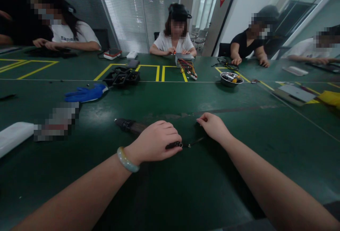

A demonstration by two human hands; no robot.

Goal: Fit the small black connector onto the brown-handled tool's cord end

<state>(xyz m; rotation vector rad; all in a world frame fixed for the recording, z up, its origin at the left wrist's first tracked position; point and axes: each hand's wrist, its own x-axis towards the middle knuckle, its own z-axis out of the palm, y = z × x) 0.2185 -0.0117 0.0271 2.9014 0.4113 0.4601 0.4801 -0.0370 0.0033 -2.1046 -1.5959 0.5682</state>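
My left hand, with a pale green bangle at the wrist, is closed around a small black piece that has a bright ring at its end. Just behind that hand lies a dark power screwdriver, its bit pointing left; my fingers hide its right part. To the right, my right hand is closed in a pinch low over the table, and what its fingertips hold is hidden. Between the two hands, a tiny shiny bit and a thin dark strip show on the green tabletop.
A blue glove, a blurred-out flat object and a white case lie left. Farther back are black plastic frames, a metal box with wires and a metal bowl of parts. Several people sit across the table.
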